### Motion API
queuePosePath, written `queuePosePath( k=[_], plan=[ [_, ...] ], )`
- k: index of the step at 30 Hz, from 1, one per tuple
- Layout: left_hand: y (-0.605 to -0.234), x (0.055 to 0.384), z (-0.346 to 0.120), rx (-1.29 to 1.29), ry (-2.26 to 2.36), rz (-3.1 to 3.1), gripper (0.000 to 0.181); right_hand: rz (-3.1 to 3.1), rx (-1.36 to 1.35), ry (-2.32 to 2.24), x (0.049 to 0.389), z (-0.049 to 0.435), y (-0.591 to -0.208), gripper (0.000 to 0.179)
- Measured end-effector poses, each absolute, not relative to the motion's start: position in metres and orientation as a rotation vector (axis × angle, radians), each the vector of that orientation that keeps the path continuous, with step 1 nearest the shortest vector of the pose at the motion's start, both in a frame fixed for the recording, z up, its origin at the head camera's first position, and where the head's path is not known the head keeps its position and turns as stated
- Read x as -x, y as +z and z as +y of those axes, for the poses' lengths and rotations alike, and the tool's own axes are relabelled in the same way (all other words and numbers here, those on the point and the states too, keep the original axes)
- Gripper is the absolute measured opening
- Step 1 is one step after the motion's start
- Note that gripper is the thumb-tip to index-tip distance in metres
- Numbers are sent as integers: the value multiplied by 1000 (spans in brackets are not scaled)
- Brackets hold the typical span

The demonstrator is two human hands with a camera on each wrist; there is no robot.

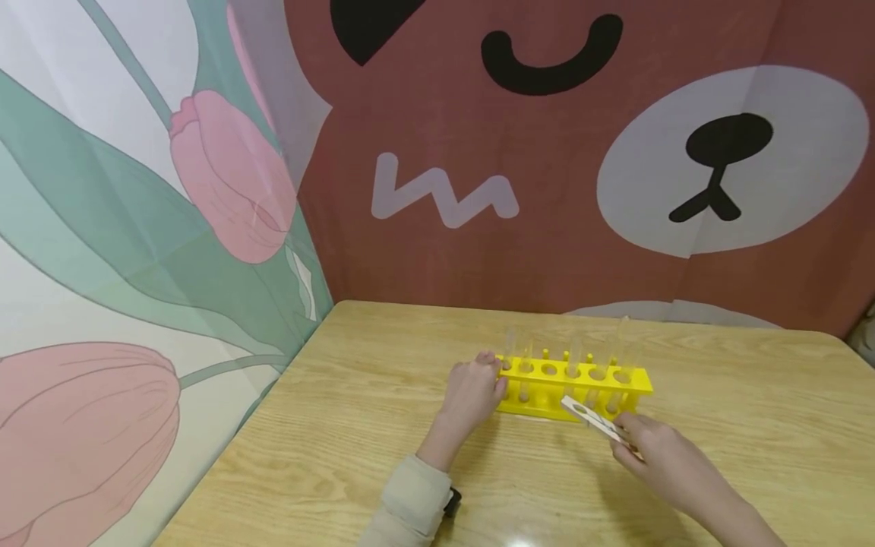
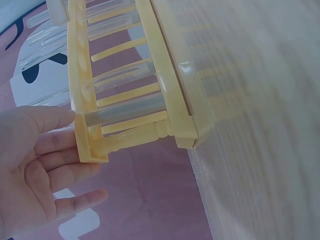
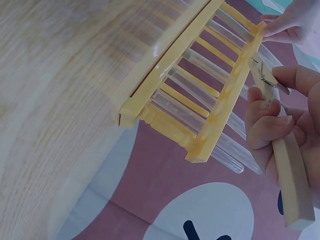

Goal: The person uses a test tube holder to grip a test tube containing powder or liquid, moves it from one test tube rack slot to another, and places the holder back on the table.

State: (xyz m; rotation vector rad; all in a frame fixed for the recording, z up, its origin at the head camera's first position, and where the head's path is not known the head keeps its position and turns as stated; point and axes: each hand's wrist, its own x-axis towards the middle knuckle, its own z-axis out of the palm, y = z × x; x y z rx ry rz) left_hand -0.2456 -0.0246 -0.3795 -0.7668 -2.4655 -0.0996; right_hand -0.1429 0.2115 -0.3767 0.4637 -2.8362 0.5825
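Note:
A yellow test tube rack point(image 1: 560, 381) stands on the table, holding several clear test tubes point(image 2: 125, 110) upright. At its left end my left hand point(image 1: 472, 391) grips the top plate, thumb point(image 2: 57, 117) on the near side and the other fingers behind it. My right hand point(image 1: 666, 456) holds a wooden test tube clamp point(image 3: 291, 175) with a small metal spring, its fingers curled round the handles. The clamp's tip points left and overlaps the rack's front in the head view. Nothing shows between the clamp's jaws.
The wood-grain table point(image 1: 328, 456) reaches back to a cloth backdrop point(image 1: 424, 266) with a printed bear. A flower-printed cloth point(image 1: 102, 441) hangs along the left edge. The tubes stick up above the rack's top plate. A dark band point(image 1: 452, 501) sits at the left wrist.

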Motion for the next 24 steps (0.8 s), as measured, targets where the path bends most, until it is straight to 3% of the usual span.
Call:
queuePosePath(
  k=[24],
  plan=[
    [-377,244,-25,771,-39,-2431,18,-2904,-402,619,144,207,-369,15]
  ],
)
